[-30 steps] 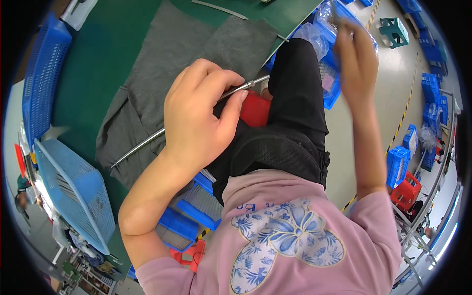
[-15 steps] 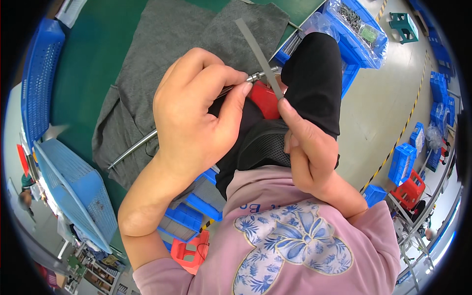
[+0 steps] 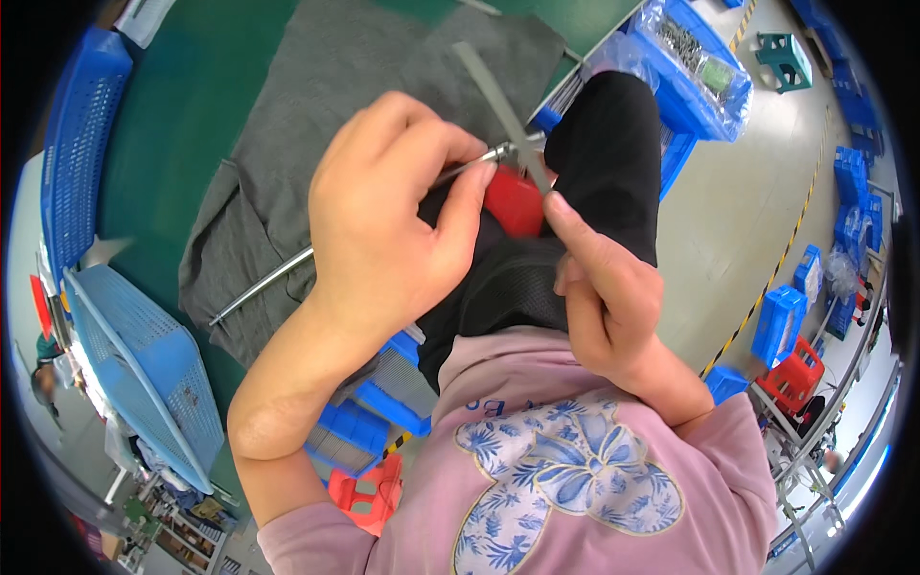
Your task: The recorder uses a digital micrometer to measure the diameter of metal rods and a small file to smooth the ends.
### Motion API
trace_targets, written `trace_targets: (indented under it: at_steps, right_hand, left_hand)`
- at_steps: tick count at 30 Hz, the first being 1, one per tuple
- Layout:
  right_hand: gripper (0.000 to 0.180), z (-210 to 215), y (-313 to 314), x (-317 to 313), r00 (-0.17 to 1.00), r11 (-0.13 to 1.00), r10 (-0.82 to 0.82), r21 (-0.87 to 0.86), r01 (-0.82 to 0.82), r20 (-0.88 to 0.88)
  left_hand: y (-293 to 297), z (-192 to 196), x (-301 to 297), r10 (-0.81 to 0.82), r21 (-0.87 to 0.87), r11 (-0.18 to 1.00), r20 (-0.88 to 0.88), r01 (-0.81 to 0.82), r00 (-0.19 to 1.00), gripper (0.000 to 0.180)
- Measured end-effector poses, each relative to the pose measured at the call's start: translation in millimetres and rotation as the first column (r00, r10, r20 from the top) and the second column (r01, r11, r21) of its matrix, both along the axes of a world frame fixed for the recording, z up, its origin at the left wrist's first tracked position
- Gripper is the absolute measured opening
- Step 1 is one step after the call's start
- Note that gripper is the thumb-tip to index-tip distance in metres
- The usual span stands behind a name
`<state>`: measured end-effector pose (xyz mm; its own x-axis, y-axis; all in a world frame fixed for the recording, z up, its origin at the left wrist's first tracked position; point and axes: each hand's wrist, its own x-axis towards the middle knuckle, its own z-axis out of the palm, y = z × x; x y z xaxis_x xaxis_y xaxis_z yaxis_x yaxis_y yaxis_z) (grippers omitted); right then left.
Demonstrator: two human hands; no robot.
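My left hand [image 3: 398, 206] pinches a thin shiny metal rod [image 3: 503, 150] between thumb and forefinger, near its stepped end. A long rod section [image 3: 264, 285] on the other side of this hand appears to be the same rod, though the hand hides the join. My right hand [image 3: 609, 283] is closed on the lower end of a flat narrow grey strip [image 3: 492, 94], with the forefinger stretched along it. The strip crosses the rod's end and blurs a little; whether they touch is unclear. Beneath lies a dark grey cloth [image 3: 316, 115].
The cloth covers part of a green tabletop [image 3: 153, 192]. Blue plastic baskets [image 3: 153, 355] stand at the left. A blue bin [image 3: 690, 67] with bagged metal parts is at upper right. Something red [image 3: 517, 203] shows by my black-clothed knee [image 3: 613, 144]. More blue bins [image 3: 359, 431] sit below my left arm.
My left hand and the rod have shifted slightly to the right. The strip has moved a little against the rod's end, with both grips unchanged.
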<state>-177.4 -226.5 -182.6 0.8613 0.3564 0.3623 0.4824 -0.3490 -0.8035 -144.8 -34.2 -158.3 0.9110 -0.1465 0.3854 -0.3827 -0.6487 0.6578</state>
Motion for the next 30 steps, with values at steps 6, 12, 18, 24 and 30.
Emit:
trace_targets:
  at_steps: [6, 12, 18, 24, 30]
  right_hand:
    - [0.040, 10, -15, 72, 0.990, 0.990, -0.136, -0.039, 0.138, 0.047]
    - [0.041, 34, 1, 152, 0.803, 0.775, -0.204, -0.409, 0.482, 0.560]
    - [0.011, 33, 48, 147, 0.919, 0.792, 0.008, -0.563, 0.235, 0.395]
    - [0.010, 38, 57, 149, 0.879, 0.691, 0.168, -0.689, 0.218, 0.446]
    - [0.012, 40, 54, 149, 0.900, 0.681, 0.142, -0.700, 0.214, 0.413]
  left_hand:
    - [-4, -11, -3, 0.044, -0.009, 0.999, -0.016, -0.044, 0.999, 0.011]
    - [-9, -10, -4, 0.045, 0.010, 0.999, -0.005, -0.045, 0.999, 0.012]
    - [-12, -11, -2, 0.034, -0.004, 0.999, 0.020, -0.034, 0.999, 0.010]
    - [-12, -13, 0, 0.047, 0.017, 0.999, 0.014, -0.048, 0.999, 0.010]
    - [-13, -12, 0, 0.029, 0.030, 0.999, 0.030, -0.030, 0.999, 0.010]
